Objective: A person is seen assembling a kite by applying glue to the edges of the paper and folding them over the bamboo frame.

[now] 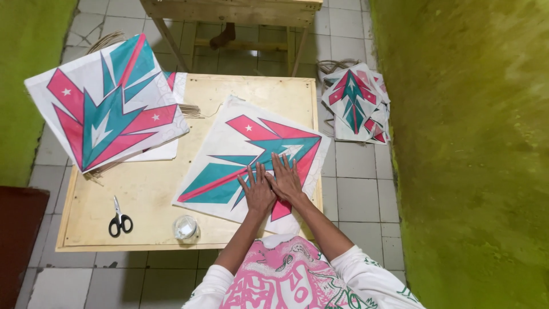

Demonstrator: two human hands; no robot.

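Note:
A white kite sheet [240, 143] printed with pink and teal arrow shapes lies flat on a low wooden table [148, 194]. My left hand [257, 191] and my right hand [286, 180] rest side by side on its near part, palms down, fingers spread and pressing the paper. Neither hand holds anything.
A stack of finished kites [106, 106] lies at the table's far left over thin bamboo sticks [191, 110]. Black-handled scissors [120, 220] and a small clear glue pot [186, 228] sit near the front edge. More kites [354, 103] lie on the tiled floor by the green wall [469, 143]. A wooden bench [234, 17] stands behind.

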